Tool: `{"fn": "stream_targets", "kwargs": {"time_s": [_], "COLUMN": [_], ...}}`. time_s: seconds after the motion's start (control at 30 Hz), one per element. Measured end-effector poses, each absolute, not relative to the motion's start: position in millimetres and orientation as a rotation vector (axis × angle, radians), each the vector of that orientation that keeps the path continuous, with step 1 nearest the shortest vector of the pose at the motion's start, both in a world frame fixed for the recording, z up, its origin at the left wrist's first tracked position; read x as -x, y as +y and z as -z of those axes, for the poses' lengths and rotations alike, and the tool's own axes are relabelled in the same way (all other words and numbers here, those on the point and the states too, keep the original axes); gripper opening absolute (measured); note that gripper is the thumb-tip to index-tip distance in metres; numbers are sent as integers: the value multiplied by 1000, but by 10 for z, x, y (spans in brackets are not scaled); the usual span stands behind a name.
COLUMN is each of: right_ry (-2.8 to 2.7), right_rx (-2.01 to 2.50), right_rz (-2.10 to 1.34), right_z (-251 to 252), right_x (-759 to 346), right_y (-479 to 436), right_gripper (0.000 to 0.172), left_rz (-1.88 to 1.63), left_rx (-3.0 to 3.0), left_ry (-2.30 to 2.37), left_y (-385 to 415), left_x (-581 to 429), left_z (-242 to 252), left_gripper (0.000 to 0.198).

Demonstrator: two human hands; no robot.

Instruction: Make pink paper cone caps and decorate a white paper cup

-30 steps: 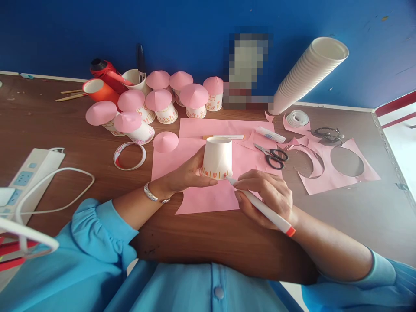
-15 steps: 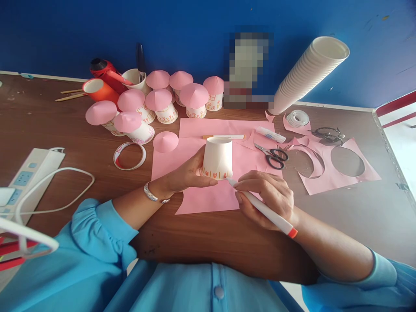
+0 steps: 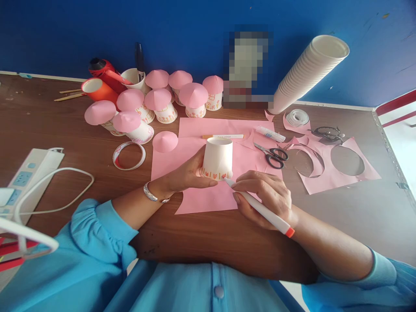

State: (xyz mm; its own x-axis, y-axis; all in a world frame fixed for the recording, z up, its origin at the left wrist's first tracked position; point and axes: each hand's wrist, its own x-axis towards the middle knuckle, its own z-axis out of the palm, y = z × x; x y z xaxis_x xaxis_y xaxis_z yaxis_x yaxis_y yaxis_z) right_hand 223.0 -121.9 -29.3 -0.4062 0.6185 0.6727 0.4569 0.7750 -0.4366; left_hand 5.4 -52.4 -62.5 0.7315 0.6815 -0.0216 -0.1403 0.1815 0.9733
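A white paper cup point(image 3: 217, 157), upright over the pink paper point(image 3: 208, 197), has small red and orange marks along its lower rim. My left hand point(image 3: 191, 175) grips it from the left, thumb near the bottom edge. In my right hand point(image 3: 264, 195) is a white marker point(image 3: 268, 215) with an orange end; its tip touches or nearly touches the cup's lower rim. A pink paper cone point(image 3: 165, 141) lies left of the cup. Behind stand several decorated cups with pink cone tops point(image 3: 194, 95). An orange-and-white marker point(image 3: 224, 136) lies behind the held cup.
Black scissors point(image 3: 274, 157), a tape roll point(image 3: 297, 117) and cut pink paper point(image 3: 312, 184) lie to the right. A tall stack of cups point(image 3: 308, 73) leans at the blue wall. At left are a tape ring point(image 3: 129, 155), a power strip point(image 3: 39, 177) and an orange cup point(image 3: 94, 89).
The cup has turned slightly in my left hand, shifting its red marks leftward. The marker tip in my right hand has moved slightly left along the rim.
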Motion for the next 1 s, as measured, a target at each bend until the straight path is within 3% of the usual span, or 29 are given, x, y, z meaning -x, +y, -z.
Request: {"fn": "stream_targets", "kwargs": {"time_s": [0.57, 0.7, 0.87, 1.0], "right_ry": [-2035, -1936, -2026, -2083], "right_rx": [762, 872, 900, 897], "right_rz": [-213, -233, -226, -211], "right_z": [322, 416, 505, 512], "right_x": [-2309, -2367, -2349, -2344], "right_y": [-1232, -1166, -1020, -988], "right_gripper": [22, 34, 75, 72], "left_rz": [-601, -624, -613, -574], "left_rx": [-1260, -1264, -1264, -1280], "left_ry": [557, 523, 475, 381], "left_y": [-527, -513, -510, -515], "left_x": [-31, -15, -4, -10], "left_z": [599, 669, 749, 711], "left_gripper": [74, 83, 78, 78]}}
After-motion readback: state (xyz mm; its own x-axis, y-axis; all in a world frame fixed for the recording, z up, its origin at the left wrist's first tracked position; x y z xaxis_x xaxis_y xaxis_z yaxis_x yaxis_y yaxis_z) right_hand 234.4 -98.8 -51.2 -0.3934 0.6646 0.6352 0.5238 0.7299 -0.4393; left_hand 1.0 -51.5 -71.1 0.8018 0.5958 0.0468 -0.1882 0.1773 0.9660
